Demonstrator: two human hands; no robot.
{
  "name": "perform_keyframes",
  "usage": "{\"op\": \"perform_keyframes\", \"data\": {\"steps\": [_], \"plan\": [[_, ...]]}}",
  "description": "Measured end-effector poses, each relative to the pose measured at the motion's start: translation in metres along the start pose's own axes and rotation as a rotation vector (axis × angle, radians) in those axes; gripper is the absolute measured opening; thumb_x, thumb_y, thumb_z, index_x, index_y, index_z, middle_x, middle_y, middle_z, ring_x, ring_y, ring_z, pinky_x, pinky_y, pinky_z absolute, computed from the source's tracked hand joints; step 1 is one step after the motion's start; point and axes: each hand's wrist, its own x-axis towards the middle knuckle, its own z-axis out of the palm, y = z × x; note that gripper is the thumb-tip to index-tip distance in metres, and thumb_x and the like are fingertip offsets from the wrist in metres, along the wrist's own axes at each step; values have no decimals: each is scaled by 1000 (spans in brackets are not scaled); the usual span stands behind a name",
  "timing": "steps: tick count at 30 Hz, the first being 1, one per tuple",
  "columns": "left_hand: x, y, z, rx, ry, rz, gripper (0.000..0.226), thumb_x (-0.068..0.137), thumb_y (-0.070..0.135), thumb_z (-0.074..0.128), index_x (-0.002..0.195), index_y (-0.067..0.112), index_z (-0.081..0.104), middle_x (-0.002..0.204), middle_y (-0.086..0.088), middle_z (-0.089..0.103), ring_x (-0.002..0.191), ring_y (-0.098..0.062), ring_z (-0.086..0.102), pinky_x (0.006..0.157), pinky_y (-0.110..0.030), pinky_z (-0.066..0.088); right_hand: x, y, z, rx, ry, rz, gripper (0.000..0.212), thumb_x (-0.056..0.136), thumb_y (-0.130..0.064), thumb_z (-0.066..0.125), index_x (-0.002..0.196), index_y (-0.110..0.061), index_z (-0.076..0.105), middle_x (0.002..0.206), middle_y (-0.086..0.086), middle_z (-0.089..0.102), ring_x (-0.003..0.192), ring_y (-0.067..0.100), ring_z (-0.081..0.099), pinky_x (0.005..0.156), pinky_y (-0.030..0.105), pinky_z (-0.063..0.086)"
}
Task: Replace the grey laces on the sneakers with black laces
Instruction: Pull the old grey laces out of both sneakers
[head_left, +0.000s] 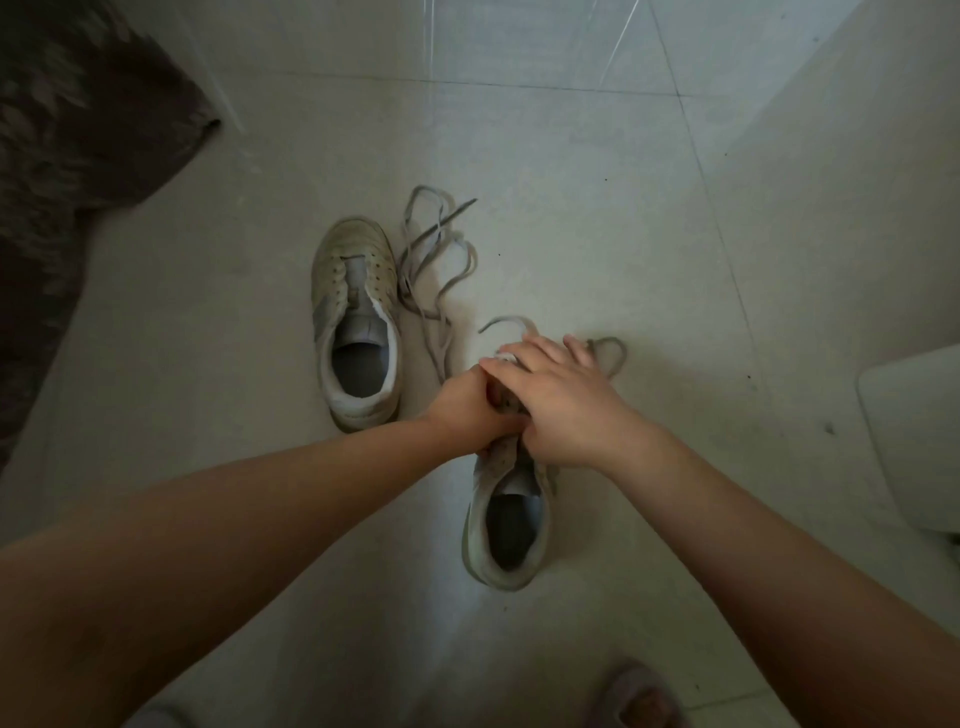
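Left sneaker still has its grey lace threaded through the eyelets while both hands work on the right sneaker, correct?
Not quite. In the head view the left sneaker has bare eyelets; its grey lace lies loose on the floor beside it. Both hands, left hand and right hand, are indeed on the right sneaker.

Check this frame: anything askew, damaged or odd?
Nothing damaged. The left sneaker stands unlaced, its grey lace lying tangled on the floor beside it. Left hand and right hand cover the front of the right sneaker, lace loops poking out beyond.
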Motion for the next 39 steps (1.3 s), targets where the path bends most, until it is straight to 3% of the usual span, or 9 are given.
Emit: {"op": "perform_keyframes", "data": {"steps": [7, 11, 14, 18, 21, 24, 29, 32, 39], "plan": [[1, -2, 1, 0, 10, -54, 41, 74, 34, 78, 74, 22, 38, 74, -2, 54, 54, -14, 57, 45, -23, 49, 13, 21, 24, 49, 295, -7, 15, 85, -19, 58, 88, -16, 72, 139, 5, 49, 138, 26, 31, 112, 44, 12], [3, -3, 0, -25, -7, -82, 43, 73, 30, 80, 77, 17, 39, 79, -6, 56, 56, -16, 58, 46, -26, 53, 15, 32, 3, 729, 616, 178, 7, 86, -10, 63, 82, -14, 68, 116, 4, 59, 113, 19, 53, 99, 25, 34], [2, -3, 0, -33, 4, -90, 44, 72, 31, 80, 79, 16, 39, 81, -8, 56, 55, -17, 57, 44, -25, 53, 19, 58, -22, 1111, 625, 467, 6, 90, -16, 60, 92, -19, 64, 113, 5, 64, 113, 19, 56, 100, 27, 40], [4, -4, 1, -8, -1, -90, 44, 72, 32, 80, 79, 17, 39, 80, -7, 57, 55, -16, 58, 42, -22, 49, 14, 51, -5, 435, 558, 397, 34, 83, -13, 58, 117, -8, 60, 125, 12, 57, 121, 32, 49, 101, 34, 35], [2, -3, -2, 18, -1, -46, 38, 75, 32, 77, 77, 21, 40, 75, -3, 57, 52, -13, 58, 43, -20, 48, 14, 24, 15, 205, 497, -35, 27, 74, -11, 57, 95, -18, 72, 113, 3, 66, 118, 28, 54, 107, 41, 27], [0, 1, -3, 78, 5, 3, 27, 78, 28, 71, 78, 21, 45, 68, -2, 60, 48, -9, 58, 47, -22, 51, 18, 12, 30, 5, 456, -150, 21, 69, -10, 49, 73, -18, 69, 85, -1, 68, 96, 24, 65, 107, 49, 30], [1, -1, -2, 38, -2, -43, 40, 74, 37, 77, 75, 24, 39, 70, 0, 57, 50, -9, 58, 41, -17, 44, 23, 18, 28, -65, 366, -113, 16, 65, -3, 69, 75, -14, 62, 82, 2, 62, 90, 26, 62, 107, 52, 31], [0, -1, -2, 5, -7, -44, 41, 74, 34, 78, 75, 24, 38, 73, 0, 55, 52, -9, 57, 40, -16, 44, 21, 23, 20, 13, 188, -75, 19, 81, -7, 61, 96, -17, 64, 100, -1, 62, 110, 23, 52, 114, 41, 8], [1, -2, -1, -23, -8, -78, 43, 73, 31, 80, 78, 16, 40, 75, -5, 56, 52, -17, 57, 46, -27, 53, 17, 34, 15, 134, 609, 19, 8, 81, -11, 56, 80, -16, 62, 81, -1, 61, 81, 25, 58, 97, 36, 27]]}}
